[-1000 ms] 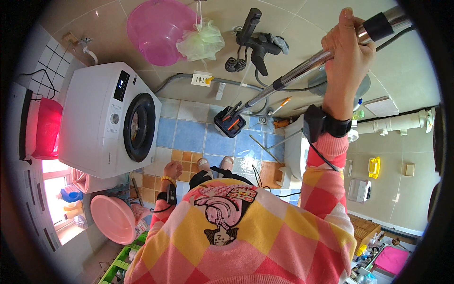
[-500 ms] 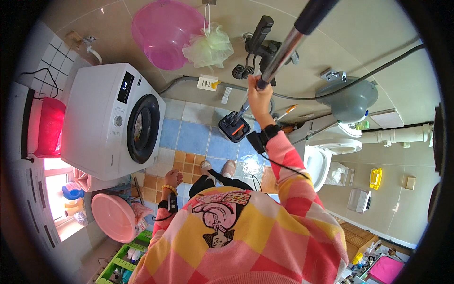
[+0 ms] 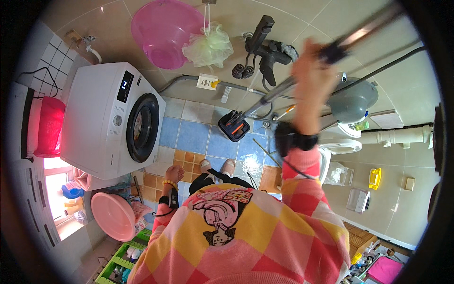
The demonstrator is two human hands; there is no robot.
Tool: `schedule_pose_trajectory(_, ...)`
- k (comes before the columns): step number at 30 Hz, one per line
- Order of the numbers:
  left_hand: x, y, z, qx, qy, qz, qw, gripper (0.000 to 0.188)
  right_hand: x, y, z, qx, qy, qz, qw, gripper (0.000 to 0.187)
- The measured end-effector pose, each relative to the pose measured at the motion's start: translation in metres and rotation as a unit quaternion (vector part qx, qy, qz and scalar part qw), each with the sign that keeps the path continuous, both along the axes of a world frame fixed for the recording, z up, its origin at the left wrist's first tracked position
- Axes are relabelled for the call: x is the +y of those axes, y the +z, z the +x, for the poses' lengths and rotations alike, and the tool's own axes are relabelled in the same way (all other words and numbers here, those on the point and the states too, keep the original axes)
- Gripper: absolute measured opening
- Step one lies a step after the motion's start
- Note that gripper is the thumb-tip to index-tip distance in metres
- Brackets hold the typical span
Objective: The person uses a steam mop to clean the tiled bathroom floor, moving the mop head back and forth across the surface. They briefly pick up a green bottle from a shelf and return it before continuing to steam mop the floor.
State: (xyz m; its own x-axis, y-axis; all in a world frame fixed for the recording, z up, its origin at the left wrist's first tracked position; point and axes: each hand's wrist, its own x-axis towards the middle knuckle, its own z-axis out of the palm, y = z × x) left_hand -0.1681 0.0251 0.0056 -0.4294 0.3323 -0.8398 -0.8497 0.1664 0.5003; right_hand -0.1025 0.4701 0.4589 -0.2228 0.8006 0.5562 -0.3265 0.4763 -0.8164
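Note:
Blurred by motion, my right hand (image 3: 316,78) is wrapped around the metal pole of a mop (image 3: 278,90). The pole leans steeply to the right, and its upper part runs out toward the top right. Its lower end stands in a black square bucket (image 3: 234,126) with an orange strip, on the blue floor tiles. The mop head itself is hidden in the bucket. My left hand (image 3: 174,173) hangs low beside my legs with loosely bent fingers and nothing in it.
A white washing machine (image 3: 104,123) stands at the left. A pink tub (image 3: 113,216) lies nearer. On the far wall hang a pink basin (image 3: 165,33), a bath puff (image 3: 208,46) and a black shower tap (image 3: 269,52). A toilet (image 3: 338,146) and a grey basin (image 3: 354,102) are at the right.
My right hand has swung to the right with the pole, which now leans much further right. The bucket stays in place. My left hand has barely moved.

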Motion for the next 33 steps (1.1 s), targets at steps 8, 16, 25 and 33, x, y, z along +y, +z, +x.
schedule_pose_trajectory(8, 0.002, 0.009, 0.003, 0.036, -0.021, -0.051, 0.998, 0.021, -0.021, -0.164, -0.039, -0.164, 0.002, -0.061, 0.984, 0.021)
schedule_pose_trajectory(16, -0.003, 0.007, 0.003, 0.039, -0.034, -0.057, 0.997, 0.018, -0.017, 0.053, 0.012, -0.002, 0.063, 0.042, 0.997, 0.010)
schedule_pose_trajectory(25, -0.005, -0.010, 0.005, 0.026, -0.031, -0.053, 0.998, 0.019, -0.037, -0.162, -0.030, -0.209, -0.006, -0.081, 0.975, 0.021)
schedule_pose_trajectory(33, -0.021, -0.018, 0.002, 0.034, -0.021, -0.026, 0.999, 0.019, -0.011, -0.021, -0.020, -0.104, 0.033, 0.010, 0.994, 0.019)
